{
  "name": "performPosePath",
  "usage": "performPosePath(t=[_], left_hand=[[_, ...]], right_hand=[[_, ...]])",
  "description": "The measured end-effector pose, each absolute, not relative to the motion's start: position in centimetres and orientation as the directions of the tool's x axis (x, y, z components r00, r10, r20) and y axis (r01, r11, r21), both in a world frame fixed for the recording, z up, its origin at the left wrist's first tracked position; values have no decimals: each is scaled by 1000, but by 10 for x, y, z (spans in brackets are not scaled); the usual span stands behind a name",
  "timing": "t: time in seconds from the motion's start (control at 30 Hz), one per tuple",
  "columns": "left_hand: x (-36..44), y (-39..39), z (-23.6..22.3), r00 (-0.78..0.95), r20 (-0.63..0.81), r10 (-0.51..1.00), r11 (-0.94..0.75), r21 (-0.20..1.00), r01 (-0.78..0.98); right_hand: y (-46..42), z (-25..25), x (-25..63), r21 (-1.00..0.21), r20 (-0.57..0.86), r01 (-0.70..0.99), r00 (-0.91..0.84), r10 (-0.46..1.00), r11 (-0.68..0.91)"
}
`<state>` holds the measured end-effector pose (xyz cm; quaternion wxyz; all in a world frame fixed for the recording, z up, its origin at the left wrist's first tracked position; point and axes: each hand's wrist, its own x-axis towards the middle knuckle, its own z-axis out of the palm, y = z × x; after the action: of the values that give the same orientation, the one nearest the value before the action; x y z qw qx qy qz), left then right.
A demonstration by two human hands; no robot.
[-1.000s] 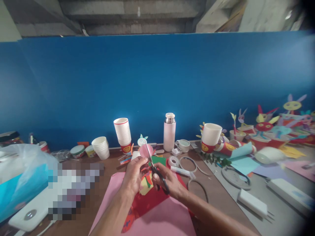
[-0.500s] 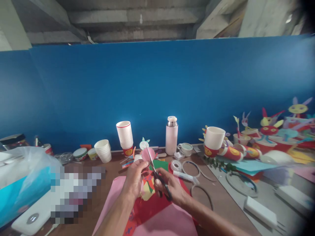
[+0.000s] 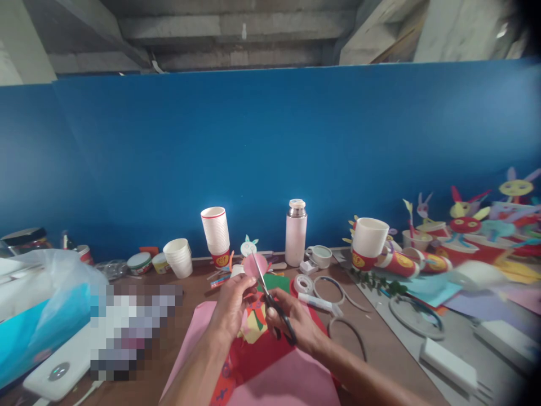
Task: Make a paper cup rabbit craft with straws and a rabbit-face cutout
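Observation:
A round piece of pink paper [image 3: 253, 267] is pinched in the fingers of my left hand [image 3: 232, 296]. My right hand [image 3: 293, 318] grips the black handles of a pair of scissors [image 3: 276, 310]. Their metal blades point up and away, overlapping the right side of the pink circle; whether they bite into it I cannot tell. Beneath both hands lie a red sheet [image 3: 270, 361], a yellow paper scrap [image 3: 254, 330] and a large pink sheet [image 3: 291, 383]. A green sheet [image 3: 274, 282] shows just beyond my right hand.
Behind stand stacked paper cups [image 3: 215, 234], a small rabbit-faced paper figure [image 3: 248, 246] and a pinkish thermos [image 3: 296, 237]. Right of my hands are a tape roll [image 3: 303, 285], a glue tube [image 3: 316, 303] and cable loops [image 3: 349, 332]. Paper-cup animals [image 3: 462, 231] crowd the right; a white power bank [image 3: 59, 369] lies left.
The view has shifted very slightly. Both hands, the pink circle and the scissors keep nearly the same positions; my left hand still pinches the paper.

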<state>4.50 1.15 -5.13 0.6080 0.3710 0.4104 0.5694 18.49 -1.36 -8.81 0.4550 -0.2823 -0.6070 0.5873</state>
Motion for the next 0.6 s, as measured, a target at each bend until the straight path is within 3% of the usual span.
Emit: performPosePath(t=[0.6], left_hand=[[39,15,-48,44,-107,993,116,929,-352]], right_hand=[[-16,-86,184,-976,188,-179,-426,885,121]])
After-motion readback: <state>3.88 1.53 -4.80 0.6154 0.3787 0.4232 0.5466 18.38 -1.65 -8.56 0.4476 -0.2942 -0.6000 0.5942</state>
